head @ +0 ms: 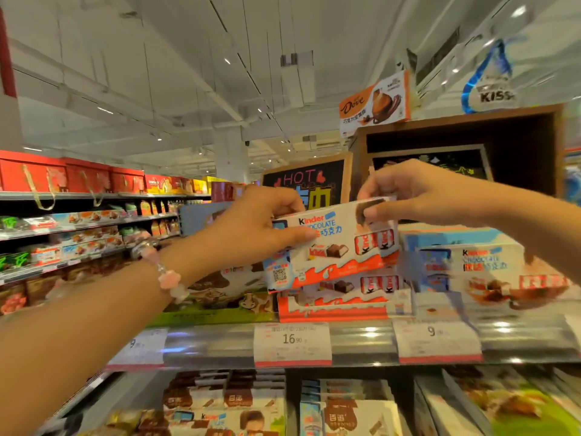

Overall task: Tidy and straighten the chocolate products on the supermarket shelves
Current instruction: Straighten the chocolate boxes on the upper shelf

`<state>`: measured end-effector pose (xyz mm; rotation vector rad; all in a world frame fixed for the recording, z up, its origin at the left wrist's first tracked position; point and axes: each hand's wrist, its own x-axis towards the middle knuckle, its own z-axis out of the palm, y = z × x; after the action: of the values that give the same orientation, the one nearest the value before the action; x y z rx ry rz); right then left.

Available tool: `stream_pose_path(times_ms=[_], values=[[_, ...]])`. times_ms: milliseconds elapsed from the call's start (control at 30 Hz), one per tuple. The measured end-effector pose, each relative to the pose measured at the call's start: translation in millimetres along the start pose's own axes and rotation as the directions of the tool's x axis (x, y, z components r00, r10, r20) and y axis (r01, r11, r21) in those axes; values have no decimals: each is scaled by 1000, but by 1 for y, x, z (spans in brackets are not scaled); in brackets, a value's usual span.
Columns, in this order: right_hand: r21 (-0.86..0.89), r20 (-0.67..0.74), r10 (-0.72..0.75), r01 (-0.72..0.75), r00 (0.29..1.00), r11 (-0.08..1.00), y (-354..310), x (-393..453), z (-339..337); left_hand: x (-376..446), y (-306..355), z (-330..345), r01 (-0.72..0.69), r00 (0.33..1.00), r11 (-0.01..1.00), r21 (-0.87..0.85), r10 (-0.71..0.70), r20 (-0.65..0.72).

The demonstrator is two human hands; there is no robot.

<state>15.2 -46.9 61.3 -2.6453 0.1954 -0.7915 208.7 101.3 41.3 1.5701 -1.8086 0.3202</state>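
Observation:
A white and orange Kinder chocolate box is held up, tilted, in front of the top shelf. My left hand grips its left end, thumb on the front face. My right hand pinches its upper right corner. Below it stands an open Kinder display carton with more boxes inside. A second stack of Kinder boxes sits to the right on the same shelf.
The shelf rail carries price tags reading 16.90 and 9. Lower shelves hold chocolate boxes. A Dove box and a Kisses sign stand on top. An aisle of red gift boxes runs along the left.

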Motion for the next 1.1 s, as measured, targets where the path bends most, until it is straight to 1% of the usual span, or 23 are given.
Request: stream_pose_path(times_ms=[67, 133, 233, 300, 400, 467, 600, 700, 767, 833, 900, 1000, 1033, 1067, 1100], values=[[-27, 31, 21, -20, 999, 999, 7, -6, -4, 7, 3, 7, -64, 998, 995, 78, 62, 30], [-96, 69, 32, -25, 997, 995, 10, -11, -6, 10, 4, 15, -110, 992, 980, 167, 99, 74], [-175, 89, 34, -18, 995, 984, 12, -13, -4, 12, 2, 21, -112, 992, 973, 200, 98, 76], [-174, 79, 19, -5, 997, 985, 13, -12, -1, 12, -1, 21, -92, 993, 976, 199, 76, 85], [-169, 86, 12, 3, 996, 986, 13, -6, 5, 15, -6, 17, -25, 986, 984, 177, -5, 169], [-190, 89, 23, -6, 996, 982, 14, -1, 6, 15, -10, 17, 9, 979, 987, 161, -41, 201], [-184, 112, 38, -17, 993, 983, 13, 4, 3, 16, -16, 17, -26, 977, 985, 172, -12, 214], [-193, 158, 33, -2, 987, 981, 11, 6, 3, 16, -19, 13, -13, 955, 990, 143, -30, 296], [-216, 173, 33, 5, 984, 976, 10, 7, 3, 18, -21, 11, 7, 946, 992, 124, -47, 322], [-234, 199, 49, -1, 979, 972, 11, 6, 4, 20, -23, 13, 9, 940, 990, 142, -56, 336], [-306, 230, 70, 3, 971, 952, 13, 4, 8, 20, -23, 18, -11, 934, 981, 192, -58, 351], [-504, 255, 79, 63, 964, 861, 12, 3, 10, 21, -22, 23, -35, 949, 979, 202, -31, 315], [-512, 248, 62, 76, 967, 856, 10, 2, 8, 22, -22, 22, -20, 956, 983, 183, -35, 292], [-457, 212, 37, 65, 977, 887, 8, 2, 6, 23, -22, 21, 11, 961, 986, 168, -57, 272], [-354, 138, 24, 26, 990, 935, 6, 3, 2, 25, -21, 21, 48, 962, 984, 169, -91, 256]])
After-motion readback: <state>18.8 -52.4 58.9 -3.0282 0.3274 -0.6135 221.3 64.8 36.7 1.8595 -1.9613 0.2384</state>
